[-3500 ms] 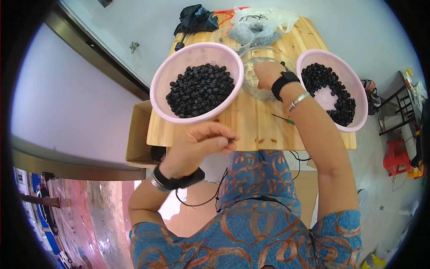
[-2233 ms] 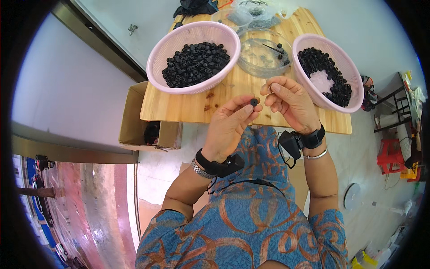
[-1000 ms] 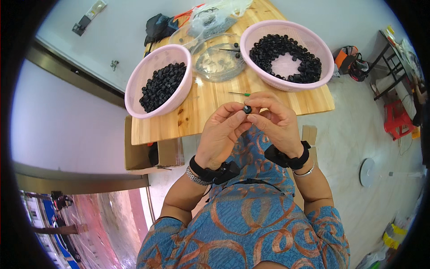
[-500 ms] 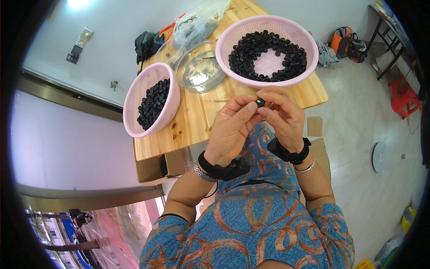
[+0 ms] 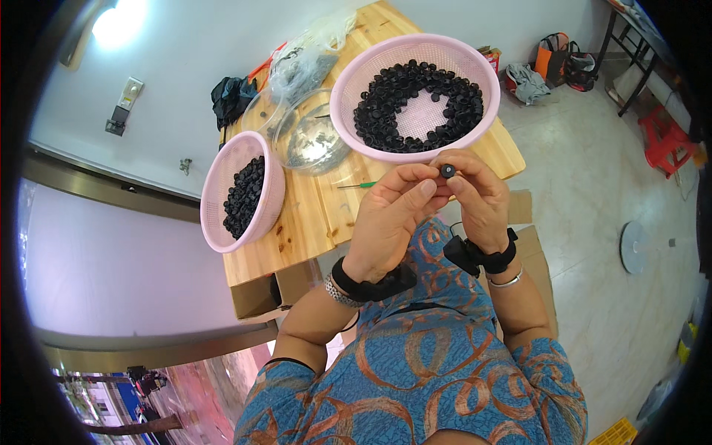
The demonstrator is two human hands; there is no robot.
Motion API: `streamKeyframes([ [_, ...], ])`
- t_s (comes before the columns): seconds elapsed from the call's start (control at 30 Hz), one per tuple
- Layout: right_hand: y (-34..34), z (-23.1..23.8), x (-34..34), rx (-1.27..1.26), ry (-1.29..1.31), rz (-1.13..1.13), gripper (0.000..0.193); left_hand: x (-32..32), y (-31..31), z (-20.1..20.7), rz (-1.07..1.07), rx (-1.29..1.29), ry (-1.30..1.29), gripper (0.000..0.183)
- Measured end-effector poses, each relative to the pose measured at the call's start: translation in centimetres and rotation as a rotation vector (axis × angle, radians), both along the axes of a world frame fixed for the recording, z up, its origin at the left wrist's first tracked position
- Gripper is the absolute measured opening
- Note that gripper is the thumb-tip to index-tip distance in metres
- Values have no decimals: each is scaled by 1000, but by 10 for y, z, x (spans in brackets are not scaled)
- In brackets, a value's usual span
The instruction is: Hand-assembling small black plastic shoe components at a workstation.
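Note:
In front of my chest, my right hand [image 5: 478, 196] pinches a small round black cap [image 5: 447, 170] between thumb and fingers, its face with a pale centre turned up. My left hand [image 5: 393, 211] is closed alongside, its fingertips against the cap's left edge; the fingers beneath are partly hidden. Just beyond the hands stands a large pink mesh basket [image 5: 341, 122], where many similar black caps lie in a ring around a bare middle. A deeper, tilted pink basket [image 5: 274, 196] at the left holds a heap of small black parts.
On the wooden table [image 5: 308, 222] lie a thin tool with a green handle [image 5: 367, 185], clear round plastic containers [image 5: 315, 141] and a clear plastic bag [image 5: 297, 67]. A black bag [image 5: 231, 100] hangs by its left edge. A red stool [image 5: 664, 141] stands far right.
The cap has moved slightly right and turned, showing its round face. My left thumb has drawn back from it a little. The view has shifted, and the green tool handle now shows.

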State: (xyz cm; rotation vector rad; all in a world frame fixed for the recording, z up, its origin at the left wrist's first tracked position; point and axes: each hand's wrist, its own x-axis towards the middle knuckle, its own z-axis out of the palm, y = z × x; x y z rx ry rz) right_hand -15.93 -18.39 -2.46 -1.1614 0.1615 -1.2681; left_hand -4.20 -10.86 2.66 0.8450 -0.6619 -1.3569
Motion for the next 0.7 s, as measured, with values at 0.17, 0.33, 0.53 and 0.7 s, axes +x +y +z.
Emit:
streamKeyframes([
  [0.17, -5, 3, -11, -252, 142, -97, 22, -1, -6, -2, -5, -22, 30, 15],
  [0.33, -4, 2, -15, -245, 202, -100, 24, -4, -7, -4, -7, -4, 66, 13],
  [0.53, -1, -8, -10, -100, -19, 22, 23, -11, -4, -7, -32, -32, 63, 10],
  [0.7, 0, -13, -6, -63, -42, 27, 19, -14, -1, -11, 6, -39, 102, 9],
])
